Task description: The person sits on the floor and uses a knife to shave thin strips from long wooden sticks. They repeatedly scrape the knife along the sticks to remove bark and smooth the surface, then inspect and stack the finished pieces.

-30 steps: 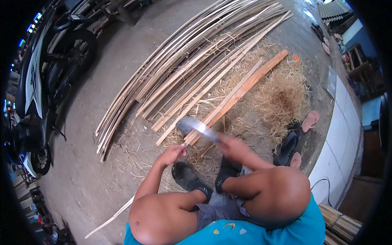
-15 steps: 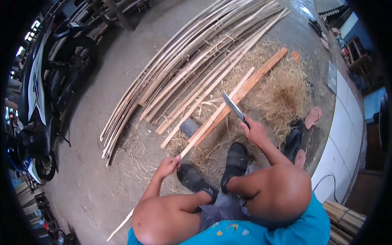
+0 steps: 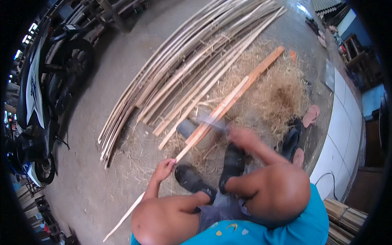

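Note:
My left hand (image 3: 165, 169) pinches a long, pale bamboo strip (image 3: 188, 149). Its far part lies along a reddish-brown wooden board (image 3: 265, 64), and its tail (image 3: 124, 218) shows past my left knee. In my right hand (image 3: 243, 138), closed on the handle, is a knife (image 3: 213, 123); blade and fingers are smeared by motion. The blade crosses over the strip and board, and whether it touches them I cannot tell. The board's near part rests by a dark grey cylindrical block (image 3: 187, 128), partly hidden under it.
Bundled bamboo strips (image 3: 179, 77) lie beyond, at the left. Curly shavings (image 3: 281, 94) heap up right of the board. A motorcycle (image 3: 45, 94) stands far left. Pink sandals (image 3: 311, 115) and a white tiled ledge (image 3: 337, 134) are at the right. More strips (image 3: 345, 218) lie lower right.
My right hand and the knife have swept down and left along the strip, toward me. The strip has slid slightly toward my left hand. The left hand has barely moved.

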Demonstrator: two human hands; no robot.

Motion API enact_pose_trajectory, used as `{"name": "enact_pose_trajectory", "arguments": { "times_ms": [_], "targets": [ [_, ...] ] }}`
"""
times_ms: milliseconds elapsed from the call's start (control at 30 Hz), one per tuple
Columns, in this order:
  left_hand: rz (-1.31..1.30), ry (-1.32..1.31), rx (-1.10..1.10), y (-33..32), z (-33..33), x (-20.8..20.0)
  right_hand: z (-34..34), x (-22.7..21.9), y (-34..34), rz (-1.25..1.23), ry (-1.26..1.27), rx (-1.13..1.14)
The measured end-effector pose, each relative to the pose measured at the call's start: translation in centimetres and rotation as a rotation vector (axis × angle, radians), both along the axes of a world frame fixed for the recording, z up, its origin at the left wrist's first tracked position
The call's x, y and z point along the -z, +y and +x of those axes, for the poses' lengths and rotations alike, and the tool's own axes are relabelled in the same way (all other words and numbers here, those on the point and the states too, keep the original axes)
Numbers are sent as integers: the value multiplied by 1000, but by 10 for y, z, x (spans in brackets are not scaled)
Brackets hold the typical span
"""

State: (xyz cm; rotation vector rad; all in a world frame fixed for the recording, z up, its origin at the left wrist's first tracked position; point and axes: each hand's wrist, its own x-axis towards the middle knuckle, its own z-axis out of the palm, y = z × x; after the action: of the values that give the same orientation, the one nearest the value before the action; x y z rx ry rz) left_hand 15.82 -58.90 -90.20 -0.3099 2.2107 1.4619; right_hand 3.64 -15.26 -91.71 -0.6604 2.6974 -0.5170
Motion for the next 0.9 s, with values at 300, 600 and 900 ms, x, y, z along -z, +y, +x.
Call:
{"name": "enact_pose_trajectory", "arguments": {
  "times_ms": [300,600,900],
  "targets": [
    [-328,261,252,29,-21,-15,7,-69,-27,-45,-223,491],
    [-473,102,360,20,-1,-20,-54,-54,104,-20,114,921],
    [-215,43,194,18,3,-10,45,-52,-85,-165,-153,-43]
  ]
}}
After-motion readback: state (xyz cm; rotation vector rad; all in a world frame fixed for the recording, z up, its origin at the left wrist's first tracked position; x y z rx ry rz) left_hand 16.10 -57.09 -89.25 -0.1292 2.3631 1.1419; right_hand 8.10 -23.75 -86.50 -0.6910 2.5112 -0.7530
